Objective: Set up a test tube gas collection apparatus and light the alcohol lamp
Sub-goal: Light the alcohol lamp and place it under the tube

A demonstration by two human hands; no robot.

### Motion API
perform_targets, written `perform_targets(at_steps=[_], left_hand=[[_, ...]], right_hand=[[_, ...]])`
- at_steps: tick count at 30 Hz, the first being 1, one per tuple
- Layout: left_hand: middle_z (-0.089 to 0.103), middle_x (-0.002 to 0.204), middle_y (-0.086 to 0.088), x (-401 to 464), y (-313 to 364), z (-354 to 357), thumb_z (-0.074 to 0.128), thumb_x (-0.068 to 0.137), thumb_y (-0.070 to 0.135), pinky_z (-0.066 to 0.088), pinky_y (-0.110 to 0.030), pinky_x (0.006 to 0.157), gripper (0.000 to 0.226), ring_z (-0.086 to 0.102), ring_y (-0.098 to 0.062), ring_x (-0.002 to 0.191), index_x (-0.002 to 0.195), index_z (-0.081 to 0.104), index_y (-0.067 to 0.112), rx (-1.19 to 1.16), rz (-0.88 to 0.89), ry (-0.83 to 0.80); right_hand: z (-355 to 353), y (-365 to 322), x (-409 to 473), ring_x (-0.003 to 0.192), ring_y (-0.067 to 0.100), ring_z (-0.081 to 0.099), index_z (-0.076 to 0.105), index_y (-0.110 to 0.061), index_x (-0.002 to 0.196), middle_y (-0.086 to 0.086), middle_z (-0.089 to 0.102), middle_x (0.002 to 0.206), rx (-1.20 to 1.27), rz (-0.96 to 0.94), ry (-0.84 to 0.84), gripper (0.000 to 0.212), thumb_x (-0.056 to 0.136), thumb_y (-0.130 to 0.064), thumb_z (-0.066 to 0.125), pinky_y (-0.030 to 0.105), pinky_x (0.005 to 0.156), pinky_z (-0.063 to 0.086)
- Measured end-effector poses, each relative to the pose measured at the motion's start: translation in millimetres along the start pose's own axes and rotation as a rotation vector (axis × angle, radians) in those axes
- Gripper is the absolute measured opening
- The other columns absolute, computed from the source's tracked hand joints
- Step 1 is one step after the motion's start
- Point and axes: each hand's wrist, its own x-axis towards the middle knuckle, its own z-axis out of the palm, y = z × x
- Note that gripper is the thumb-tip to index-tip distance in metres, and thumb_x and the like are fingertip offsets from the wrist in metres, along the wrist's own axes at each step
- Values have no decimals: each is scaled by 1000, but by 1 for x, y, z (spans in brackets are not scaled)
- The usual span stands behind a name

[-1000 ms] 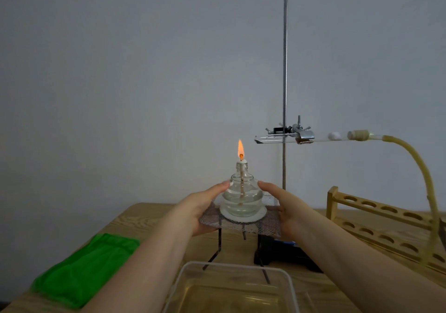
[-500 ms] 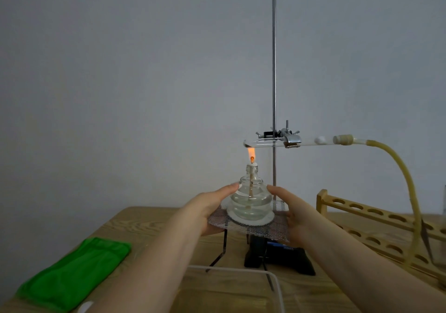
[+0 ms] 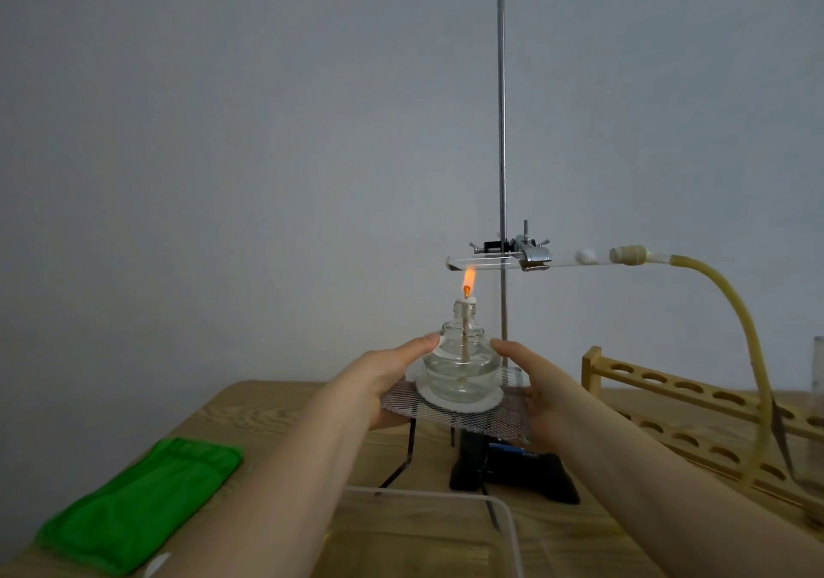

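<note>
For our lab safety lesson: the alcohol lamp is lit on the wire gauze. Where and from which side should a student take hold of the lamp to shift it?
Probably low on the wide glass belly of the alcohol lamp, from both sides, as the left hand and right hand come in now. The flame rises from the narrow neck under the test tube, so avoid reaching from above.
</note>
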Motion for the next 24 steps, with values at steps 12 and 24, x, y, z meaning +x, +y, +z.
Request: perform_targets(at_steps=[12,24], left_hand=[[68,89,-21,-10,-1,-37,75,73,38,55,-39,77,55,67,-30,75,100,59,-8,-80,-22,24],[70,83,-19,-7,-5,-48,77,68,41,58,-37,67,64,68,-30,72,108,57,-5,-56,-12,42]], right_hand=[[31,17,20,75,37,71,59,2,112,25,72,82,-85,-28,-37,53,73,-28,79,44,70,58],[37,21,21,60,38,70,57,3,110,27,71,76,-82,-5,-31,50,75,-25,78,50,54,57]])
